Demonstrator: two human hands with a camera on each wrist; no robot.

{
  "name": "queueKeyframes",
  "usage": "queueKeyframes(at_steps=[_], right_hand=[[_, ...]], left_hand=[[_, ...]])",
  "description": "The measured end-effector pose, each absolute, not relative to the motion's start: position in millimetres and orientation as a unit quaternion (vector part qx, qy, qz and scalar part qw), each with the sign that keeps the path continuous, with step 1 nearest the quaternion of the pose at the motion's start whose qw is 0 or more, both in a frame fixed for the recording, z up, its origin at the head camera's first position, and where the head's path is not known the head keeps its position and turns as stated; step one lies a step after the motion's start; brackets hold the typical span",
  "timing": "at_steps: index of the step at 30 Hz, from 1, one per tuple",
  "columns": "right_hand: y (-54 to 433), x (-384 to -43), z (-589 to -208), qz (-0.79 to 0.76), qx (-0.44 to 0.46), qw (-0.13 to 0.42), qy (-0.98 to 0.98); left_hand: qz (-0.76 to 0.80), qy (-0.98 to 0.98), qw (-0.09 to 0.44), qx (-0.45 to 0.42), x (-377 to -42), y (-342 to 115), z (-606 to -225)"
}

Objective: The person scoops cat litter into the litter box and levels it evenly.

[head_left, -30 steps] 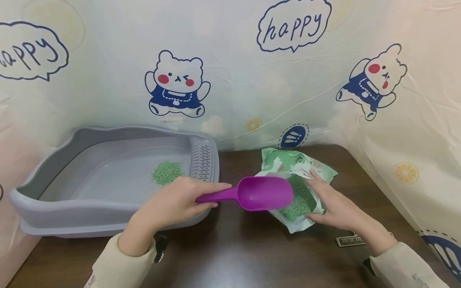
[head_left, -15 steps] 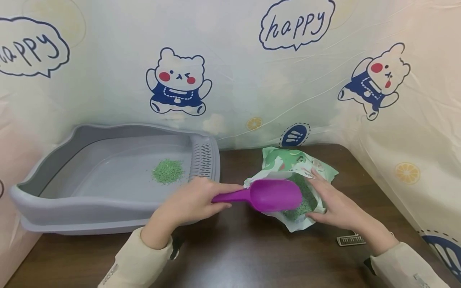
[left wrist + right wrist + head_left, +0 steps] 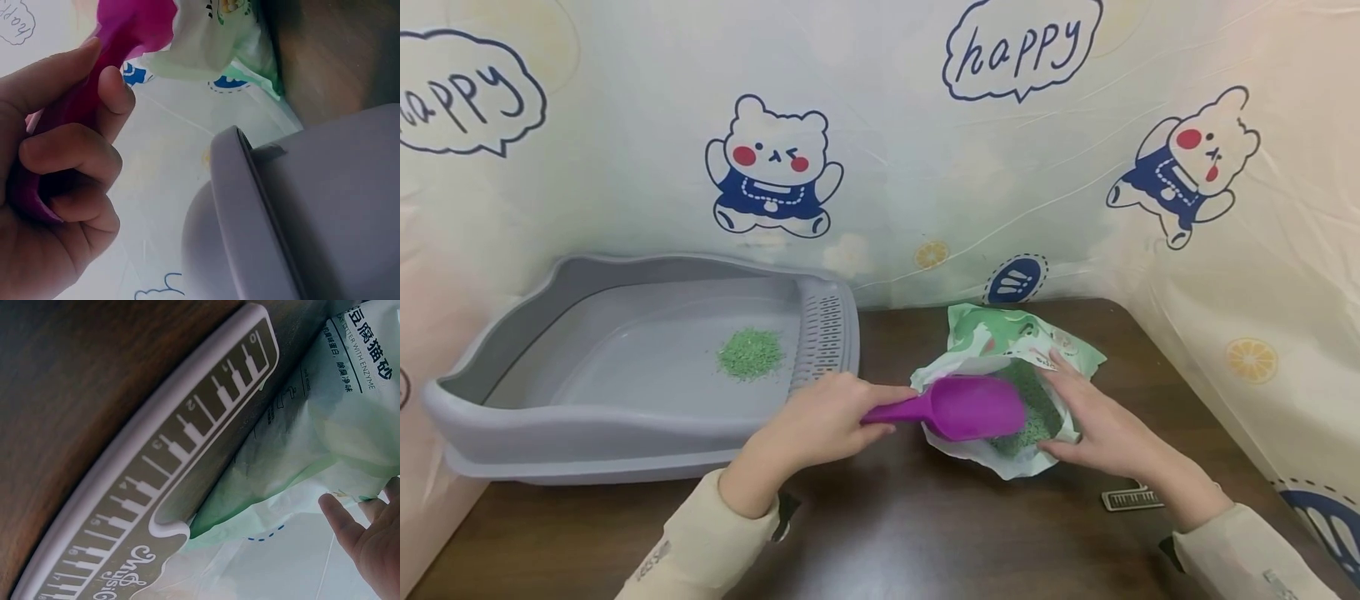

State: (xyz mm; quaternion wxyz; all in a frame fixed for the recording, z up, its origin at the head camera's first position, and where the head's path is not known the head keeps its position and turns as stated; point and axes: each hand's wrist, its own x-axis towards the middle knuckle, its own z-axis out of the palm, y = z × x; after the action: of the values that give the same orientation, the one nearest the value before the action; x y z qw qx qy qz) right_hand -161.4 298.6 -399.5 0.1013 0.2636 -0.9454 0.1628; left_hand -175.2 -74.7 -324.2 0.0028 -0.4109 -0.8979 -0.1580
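Observation:
My left hand (image 3: 820, 421) grips the handle of a purple scoop (image 3: 973, 408); in the left wrist view the fingers curl round that handle (image 3: 65, 112). The scoop lies over the mouth of a green and white cat litter bag (image 3: 992, 325), its tip at the green pellets (image 3: 1036, 417) inside. At the bag's right side, my right hand (image 3: 1105, 425) rests against the rim with thumb and fingers spread and fairly straight. The right wrist view shows the thumb touching the bag (image 3: 312, 425). The scoop's underside is hidden in the head view.
A grey litter tray (image 3: 625, 425) stands on the left, with a small heap of green pellets (image 3: 749, 354) on its floor. Near my right wrist a piano-keyboard ruler (image 3: 1131, 500) lies on the dark wooden table (image 3: 925, 533). Printed cloth (image 3: 880, 167) hangs behind.
My left hand has moved right, carrying the scoop from the bag's left edge to over its mouth. My right hand stays at the bag's rim.

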Motion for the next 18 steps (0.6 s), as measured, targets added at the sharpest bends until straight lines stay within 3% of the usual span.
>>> queueKeyframes(at_steps=[18], right_hand=[[298,-160,-400,0.171,0.272,0.108,-0.941]], left_hand=[[-0.131,-0.913,0.002,-0.386,-178,-61,-335]])
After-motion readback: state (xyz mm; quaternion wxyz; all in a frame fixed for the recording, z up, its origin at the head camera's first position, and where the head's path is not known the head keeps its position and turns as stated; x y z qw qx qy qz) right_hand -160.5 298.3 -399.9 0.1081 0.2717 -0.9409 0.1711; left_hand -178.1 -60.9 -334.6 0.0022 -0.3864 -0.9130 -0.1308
